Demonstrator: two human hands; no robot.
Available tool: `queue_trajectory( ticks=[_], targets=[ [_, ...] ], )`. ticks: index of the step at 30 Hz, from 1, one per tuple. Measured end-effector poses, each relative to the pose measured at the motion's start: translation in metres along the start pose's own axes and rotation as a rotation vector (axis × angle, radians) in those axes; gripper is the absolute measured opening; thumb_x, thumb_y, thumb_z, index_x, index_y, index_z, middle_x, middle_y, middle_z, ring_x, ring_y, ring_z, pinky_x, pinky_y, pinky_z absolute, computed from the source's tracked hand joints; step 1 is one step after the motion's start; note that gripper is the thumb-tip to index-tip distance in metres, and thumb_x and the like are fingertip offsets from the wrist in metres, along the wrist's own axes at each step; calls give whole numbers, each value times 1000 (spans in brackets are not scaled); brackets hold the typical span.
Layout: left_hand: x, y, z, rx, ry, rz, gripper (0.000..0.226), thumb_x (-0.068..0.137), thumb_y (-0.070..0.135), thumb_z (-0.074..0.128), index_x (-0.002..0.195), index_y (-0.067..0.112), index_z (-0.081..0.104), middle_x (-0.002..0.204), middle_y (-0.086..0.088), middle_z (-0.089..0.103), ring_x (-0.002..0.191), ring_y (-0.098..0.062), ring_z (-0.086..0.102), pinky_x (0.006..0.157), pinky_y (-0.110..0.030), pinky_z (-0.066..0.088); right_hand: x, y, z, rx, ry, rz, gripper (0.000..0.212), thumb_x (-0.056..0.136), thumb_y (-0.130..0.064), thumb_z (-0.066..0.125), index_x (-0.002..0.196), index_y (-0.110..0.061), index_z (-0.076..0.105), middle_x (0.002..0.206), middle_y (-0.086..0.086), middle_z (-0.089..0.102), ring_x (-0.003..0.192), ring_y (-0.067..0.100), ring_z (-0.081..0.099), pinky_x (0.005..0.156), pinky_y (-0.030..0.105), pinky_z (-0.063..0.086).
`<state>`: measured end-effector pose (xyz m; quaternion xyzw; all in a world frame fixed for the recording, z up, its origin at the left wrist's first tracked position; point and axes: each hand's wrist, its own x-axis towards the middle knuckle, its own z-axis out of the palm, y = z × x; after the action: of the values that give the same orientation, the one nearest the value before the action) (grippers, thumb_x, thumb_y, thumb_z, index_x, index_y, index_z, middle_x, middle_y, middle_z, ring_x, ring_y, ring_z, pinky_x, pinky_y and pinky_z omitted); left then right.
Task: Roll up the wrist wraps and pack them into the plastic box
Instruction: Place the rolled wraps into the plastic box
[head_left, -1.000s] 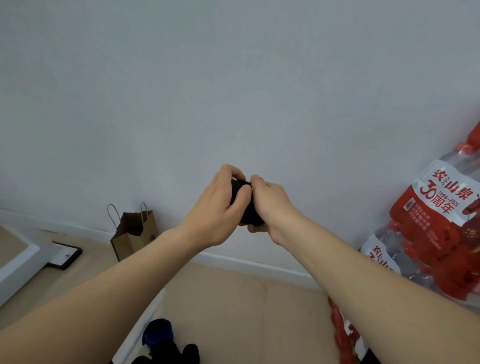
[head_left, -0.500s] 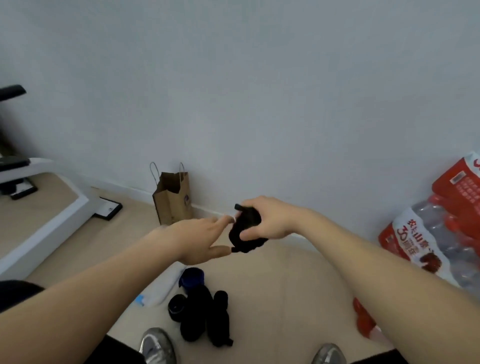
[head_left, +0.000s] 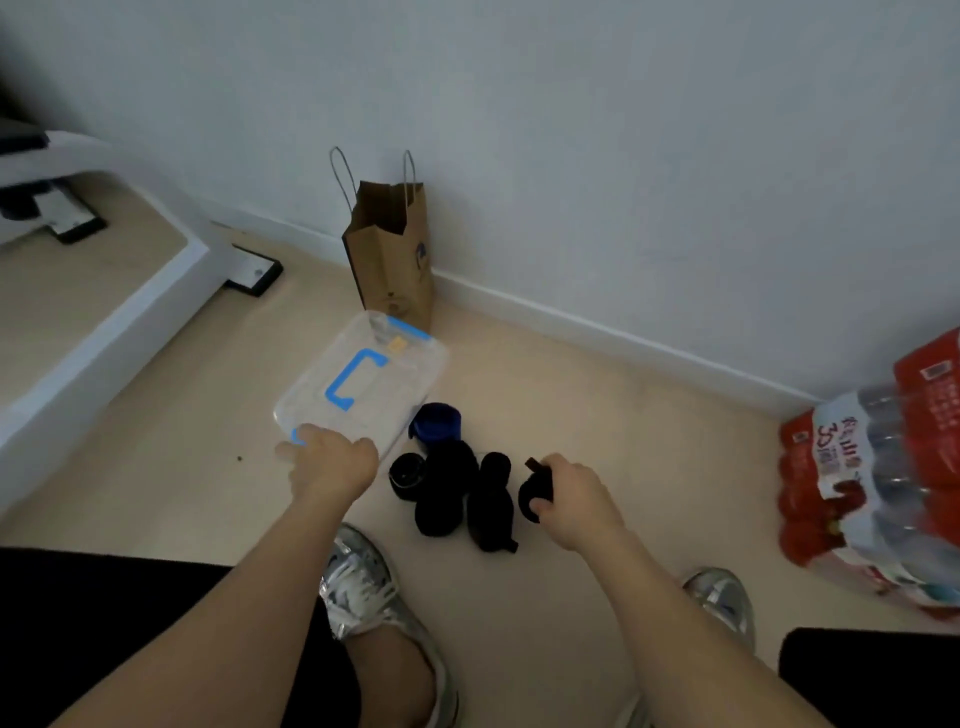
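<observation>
Black rolled wraps (head_left: 462, 493) lie on the floor beside the lidded plastic box (head_left: 363, 379), none visibly packed, while the right hand (head_left: 574, 501) grips another rolled wrap (head_left: 535, 491) and the left hand (head_left: 330, 462) curls on the box's near edge.

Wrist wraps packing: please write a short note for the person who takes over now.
Left hand: on the near edge of the plastic box, lid on.
Right hand: holds one rolled black wrap, low over the floor.
Other rolled wraps lie on the floor right of the box, one blue.
Done: rolling, as far as visible. Left: open the box, pack all rolls.
</observation>
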<state>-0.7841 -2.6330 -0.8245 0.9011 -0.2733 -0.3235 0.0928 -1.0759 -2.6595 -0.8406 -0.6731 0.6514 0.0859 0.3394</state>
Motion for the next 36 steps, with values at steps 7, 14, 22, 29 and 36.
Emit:
queue_trajectory(
  ticks=[7, 14, 22, 29, 36],
  targets=[
    [27, -16, 25, -956, -74, -332, 44, 109, 27, 58, 145, 4, 50, 125, -12, 57, 109, -36, 63, 95, -46, 57, 11, 6, 46, 46, -183, -59, 80, 98, -17, 69, 166, -18, 27, 146, 21, 49, 133, 41, 55, 109, 39, 47],
    [30, -9, 38, -964, 69, -315, 47, 103, 33, 61, 133, -3, 59, 108, -13, 65, 89, -31, 64, 85, -42, 54, 18, 8, 35, 35, -312, -27, 108, 101, -29, 70, 172, -18, -11, 164, 20, 35, 148, 41, 44, 119, 42, 40],
    [-12, 31, -7, -654, 333, -130, 46, 112, 35, 52, 136, -4, 47, 133, -29, 62, 115, -49, 64, 92, -51, 51, 8, -9, -6, -141, -276, -42, 99, 104, -64, 54, 173, -22, -3, 168, 21, 31, 151, 43, 39, 121, 50, 40],
    [-69, 40, -13, -485, 380, 133, 39, 111, 35, 49, 124, -1, 51, 117, -26, 67, 103, -46, 65, 76, -42, 38, -11, -13, -43, 230, 260, -80, 56, 113, -38, 46, 161, -9, 41, 144, 19, 62, 138, 38, 55, 111, 41, 45],
    [-122, 59, 22, -409, 218, 508, 36, 108, 43, 53, 124, 13, 65, 102, -9, 71, 97, -38, 65, 84, -46, 52, -47, 26, -81, 812, 702, -13, 32, 108, -39, 54, 134, -20, 57, 110, -9, 68, 108, 23, 65, 83, 29, 42]
  ],
)
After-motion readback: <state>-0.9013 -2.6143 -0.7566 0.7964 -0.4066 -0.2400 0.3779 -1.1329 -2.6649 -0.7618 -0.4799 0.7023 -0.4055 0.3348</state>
